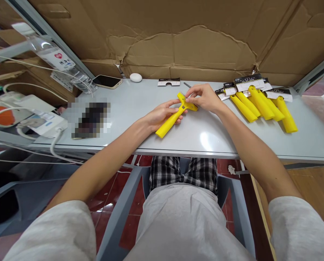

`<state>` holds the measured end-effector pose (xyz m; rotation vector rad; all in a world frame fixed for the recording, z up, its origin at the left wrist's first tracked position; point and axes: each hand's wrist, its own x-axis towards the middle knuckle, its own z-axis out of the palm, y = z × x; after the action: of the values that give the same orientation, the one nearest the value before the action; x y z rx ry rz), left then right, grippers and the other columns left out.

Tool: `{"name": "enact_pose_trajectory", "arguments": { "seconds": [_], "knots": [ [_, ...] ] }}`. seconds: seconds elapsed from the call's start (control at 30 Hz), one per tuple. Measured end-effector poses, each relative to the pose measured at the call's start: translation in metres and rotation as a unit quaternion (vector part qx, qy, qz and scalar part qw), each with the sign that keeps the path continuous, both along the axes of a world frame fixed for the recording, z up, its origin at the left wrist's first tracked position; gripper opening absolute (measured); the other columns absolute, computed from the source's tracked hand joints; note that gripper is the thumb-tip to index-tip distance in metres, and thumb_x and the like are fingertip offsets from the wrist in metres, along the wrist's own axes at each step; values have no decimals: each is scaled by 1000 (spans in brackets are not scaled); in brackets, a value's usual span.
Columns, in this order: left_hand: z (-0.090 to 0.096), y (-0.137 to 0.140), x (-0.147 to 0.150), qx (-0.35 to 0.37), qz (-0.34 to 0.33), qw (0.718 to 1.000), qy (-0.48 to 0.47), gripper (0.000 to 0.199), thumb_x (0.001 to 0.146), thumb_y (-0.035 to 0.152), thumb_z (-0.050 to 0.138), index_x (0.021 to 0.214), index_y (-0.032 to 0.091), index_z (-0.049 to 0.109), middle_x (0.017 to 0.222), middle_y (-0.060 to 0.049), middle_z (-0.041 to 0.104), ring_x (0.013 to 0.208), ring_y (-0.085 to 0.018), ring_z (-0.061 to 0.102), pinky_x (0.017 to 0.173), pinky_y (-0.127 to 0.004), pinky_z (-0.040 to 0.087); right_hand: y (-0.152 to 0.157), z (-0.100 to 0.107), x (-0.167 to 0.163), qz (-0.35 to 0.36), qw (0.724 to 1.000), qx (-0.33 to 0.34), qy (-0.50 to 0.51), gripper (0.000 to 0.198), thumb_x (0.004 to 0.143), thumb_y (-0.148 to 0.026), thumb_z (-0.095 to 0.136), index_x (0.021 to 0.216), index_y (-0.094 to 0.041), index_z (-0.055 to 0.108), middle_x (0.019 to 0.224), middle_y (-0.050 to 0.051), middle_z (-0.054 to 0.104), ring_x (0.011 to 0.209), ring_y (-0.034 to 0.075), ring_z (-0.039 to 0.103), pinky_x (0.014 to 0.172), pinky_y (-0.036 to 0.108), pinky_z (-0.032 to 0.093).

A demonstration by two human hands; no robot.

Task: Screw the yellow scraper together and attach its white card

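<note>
Yellow plastic dominates the head view: a yellow scraper [175, 115] with a long handle and a wide flat head lies at the centre of the frame, just above a pale grey counter [140, 105] that runs across the middle of the picture. The left hand [162, 114] comes in from the lower left and grips the scraper's handle, fingers curled under it and thumb along the top. The right hand [203, 97] comes in from the lower right and pinches the scraper's head at its upper end, fingertips closed on the yellow edge. The handle slants down toward the lower left, its free end touching or nearly touching the counter. In the upper right of the frame, well apart from the hands, a row of finished yellow scrapers [262, 103] lies side by side on the counter, each with a printed card sleeve over its head. Above the hands, near the back edge of the counter, lies a loose card sleeve [168, 82] with a thin grey object just to its right, too small to tell what it is. In the upper left sit a phone [106, 81] face up and a small white oval object [136, 77] beside it. Cables and white boxes crowd the far left edge. Brown cardboard [194, 47] fills the top of the frame behind the counter. At the bottom are the person's grey shirt and checked shorts, seated on a grey chair.
</note>
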<state>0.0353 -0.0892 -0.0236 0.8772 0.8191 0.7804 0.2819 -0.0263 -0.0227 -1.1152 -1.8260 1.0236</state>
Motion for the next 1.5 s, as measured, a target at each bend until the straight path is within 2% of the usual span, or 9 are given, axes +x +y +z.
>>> {"name": "enact_pose_trajectory", "arguments": {
  "seconds": [0.2, 0.43, 0.7, 1.1, 1.23, 1.4, 1.5],
  "knots": [
    [-5, 4, -3, 6, -19, 1000, -4, 63, 112, 4, 66, 174, 13, 57, 119, -18, 87, 79, -17, 78, 77, -31, 65, 0, -1, -1, -19, 999, -22, -24, 36, 86, -39, 98, 113, -16, 90, 114, 7, 82, 87, 9, 66, 71, 22, 51],
    [-6, 4, -4, 18, -27, 999, 3, 65, 111, 5, 69, 174, 14, 57, 120, -18, 88, 79, -18, 78, 78, -33, 64, 2, -2, 1, 1, 999, 16, -41, 31, 87, -41, 96, 108, -18, 91, 127, 8, 85, 93, 9, 71, 90, 26, 64],
    [0, 0, 1, 14, -11, 1000, 14, 57, 114, 2, 61, 170, 14, 57, 112, -16, 87, 72, -16, 76, 73, -30, 63, 0, 0, -3, -7, 999, 16, -48, 26, 87, -28, 90, 111, -18, 94, 127, 6, 86, 90, 7, 69, 90, 23, 61],
    [-9, 5, -5, 29, -29, 999, 3, 61, 111, 7, 70, 171, 15, 59, 121, -18, 88, 79, -18, 77, 80, -34, 64, -4, 4, -1, 0, 997, 35, -75, 22, 97, -35, 83, 111, -21, 94, 132, 7, 84, 104, 10, 75, 111, 29, 68],
    [-7, 3, -4, 31, -27, 999, 6, 62, 112, 6, 68, 172, 14, 58, 120, -18, 87, 78, -18, 77, 79, -34, 63, -3, 1, -2, -8, 998, 26, -61, 30, 93, -41, 87, 112, -17, 90, 133, 9, 84, 100, 12, 76, 103, 32, 70],
    [-5, 2, -2, 26, -21, 999, 11, 61, 112, 5, 66, 172, 16, 59, 116, -16, 87, 77, -17, 76, 78, -32, 62, -5, 1, -6, -24, 998, 6, -61, 46, 90, -51, 92, 118, -15, 85, 133, 12, 84, 101, 14, 77, 86, 27, 65],
    [-6, 3, -3, 23, -23, 999, 6, 61, 112, 5, 67, 171, 15, 60, 116, -17, 87, 77, -17, 75, 78, -33, 62, -6, 2, -8, -35, 997, -6, -69, 41, 90, -45, 92, 118, -16, 83, 136, 10, 84, 99, 12, 75, 82, 24, 62]
  ]
}}
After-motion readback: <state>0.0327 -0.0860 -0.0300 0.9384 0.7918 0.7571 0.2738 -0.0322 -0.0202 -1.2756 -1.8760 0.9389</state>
